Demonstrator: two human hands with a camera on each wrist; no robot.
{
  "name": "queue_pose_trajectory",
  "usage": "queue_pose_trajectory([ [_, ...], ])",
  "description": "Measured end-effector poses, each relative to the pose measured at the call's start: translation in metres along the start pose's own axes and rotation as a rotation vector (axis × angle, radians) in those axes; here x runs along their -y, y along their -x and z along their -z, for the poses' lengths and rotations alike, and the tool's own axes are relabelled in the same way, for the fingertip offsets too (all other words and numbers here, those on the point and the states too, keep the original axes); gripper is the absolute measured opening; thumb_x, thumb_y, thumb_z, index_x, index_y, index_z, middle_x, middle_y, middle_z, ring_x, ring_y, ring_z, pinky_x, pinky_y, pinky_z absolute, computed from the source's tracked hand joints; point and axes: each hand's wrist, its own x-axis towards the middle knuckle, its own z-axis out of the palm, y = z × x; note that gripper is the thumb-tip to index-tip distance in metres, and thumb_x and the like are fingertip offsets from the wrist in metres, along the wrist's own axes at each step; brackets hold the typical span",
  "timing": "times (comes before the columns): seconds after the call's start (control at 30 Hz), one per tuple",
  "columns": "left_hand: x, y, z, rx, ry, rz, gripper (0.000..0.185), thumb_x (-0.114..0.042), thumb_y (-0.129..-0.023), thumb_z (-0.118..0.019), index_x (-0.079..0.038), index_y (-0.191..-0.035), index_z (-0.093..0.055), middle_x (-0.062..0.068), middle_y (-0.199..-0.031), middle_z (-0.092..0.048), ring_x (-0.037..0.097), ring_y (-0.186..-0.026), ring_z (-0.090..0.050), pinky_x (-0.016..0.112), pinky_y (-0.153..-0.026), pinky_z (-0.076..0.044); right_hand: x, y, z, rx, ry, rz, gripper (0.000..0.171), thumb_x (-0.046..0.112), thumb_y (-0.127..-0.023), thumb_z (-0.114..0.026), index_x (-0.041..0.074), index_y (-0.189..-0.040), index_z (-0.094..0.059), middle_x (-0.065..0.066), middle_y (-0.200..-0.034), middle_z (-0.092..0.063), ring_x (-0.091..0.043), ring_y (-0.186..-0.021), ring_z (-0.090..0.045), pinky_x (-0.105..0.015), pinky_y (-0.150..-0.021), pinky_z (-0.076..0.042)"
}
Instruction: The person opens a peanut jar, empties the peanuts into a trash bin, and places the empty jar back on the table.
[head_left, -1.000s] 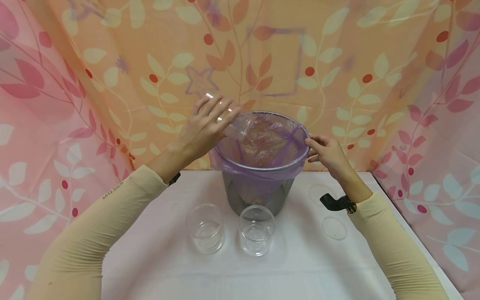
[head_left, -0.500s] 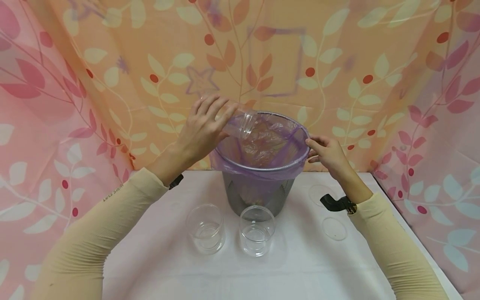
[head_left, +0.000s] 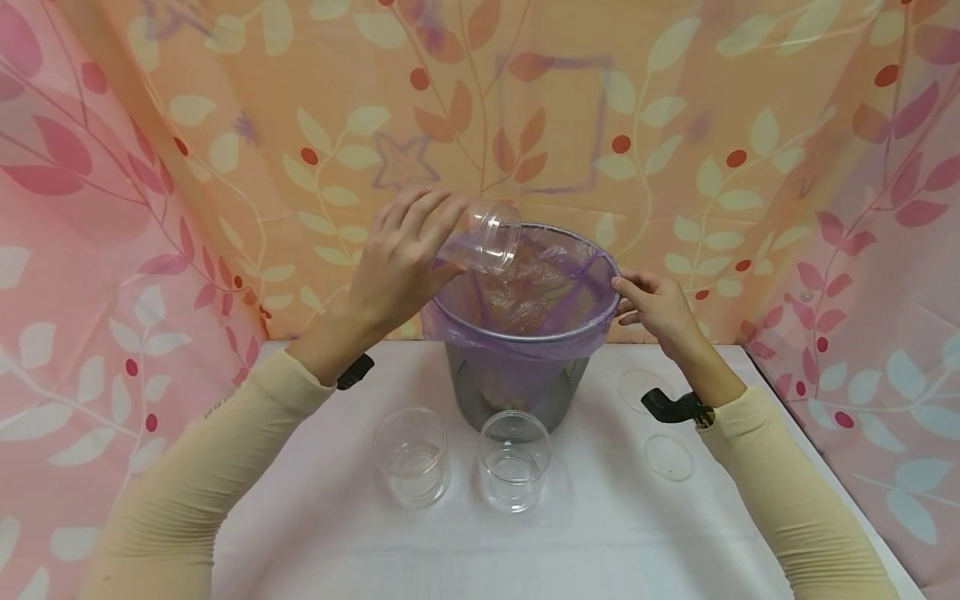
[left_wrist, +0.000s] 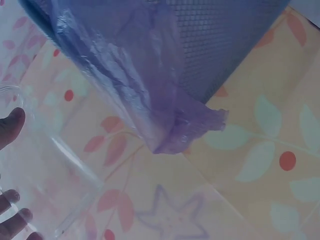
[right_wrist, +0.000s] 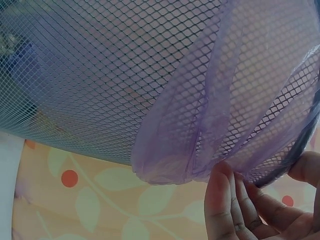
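The left hand [head_left: 401, 254] grips a clear jar [head_left: 486, 239] with fingers curled round its body and holds it over the left rim of the bin [head_left: 517, 392], which stands at the back middle of the table [head_left: 600, 533]. The jar lies tipped on its side, long axis running left to right, mouth turned right and inward over the bin's opening, so the opening lies just right of and below the hand. The right hand [head_left: 656, 304] pinches the purple liner [head_left: 457, 329] at the right rim, fingers closed on the folded edge, well apart from the jar; the left hand is the one at the jar. Two more jars, one [head_left: 412, 457] left and one [head_left: 513, 460] right, stand upright near the front of the bin, and two lids [head_left: 668, 457] lie flat toward the right edge. What sits at the bottom of the liner is blurred and crumpled, hard to name. The left wrist view shows only fingertips [left_wrist: 12, 127] on a faint clear wall of the jar; the right wrist view cuts off most of the right hand, leaving fingers [right_wrist: 220, 200] against mesh and liner
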Motion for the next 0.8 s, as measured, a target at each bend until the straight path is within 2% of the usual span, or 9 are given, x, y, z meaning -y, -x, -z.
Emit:
queue_pose_trajectory([
  [0.37,-0.009,0.003,0.017,-0.081,0.06,0.033,0.075,-0.025,-0.069,-0.088,-0.003,-0.133,-0.055,0.021,-0.13,-0.059,0.037,-0.125,-0.052,0.05,-0.101,-0.046,0.004,0.002,0.006,-0.022,0.096,-0.017,0.059,0.044,-0.097,-0.056,-0.007,-0.127,-0.055,0.021,-0.079,-0.064,-0.001,-0.072,-0.067,-0.019,-0.066,-0.058],
  [0.6,-0.011,0.006,0.024,-0.124,0.147,0.08,0.073,-0.024,-0.071,-0.087,-0.003,-0.133,-0.055,0.019,-0.133,-0.057,0.036,-0.128,-0.05,0.046,-0.111,-0.039,0.004,0.0,0.007,-0.034,0.088,-0.01,0.055,0.037,-0.096,-0.06,-0.008,-0.126,-0.056,0.022,-0.078,-0.064,-0.002,-0.072,-0.067,-0.018,-0.064,-0.057],
  [0.8,-0.016,0.009,0.033,-0.147,0.238,0.146,0.074,-0.019,-0.07,-0.088,-0.001,-0.134,-0.054,0.02,-0.133,-0.057,0.036,-0.127,-0.05,0.042,-0.113,-0.037,0.003,-0.002,0.006,-0.033,0.074,-0.016,0.053,0.033,-0.096,-0.06,-0.009,-0.127,-0.056,0.023,-0.078,-0.063,0.001,-0.069,-0.065,-0.018,-0.064,-0.057],
])
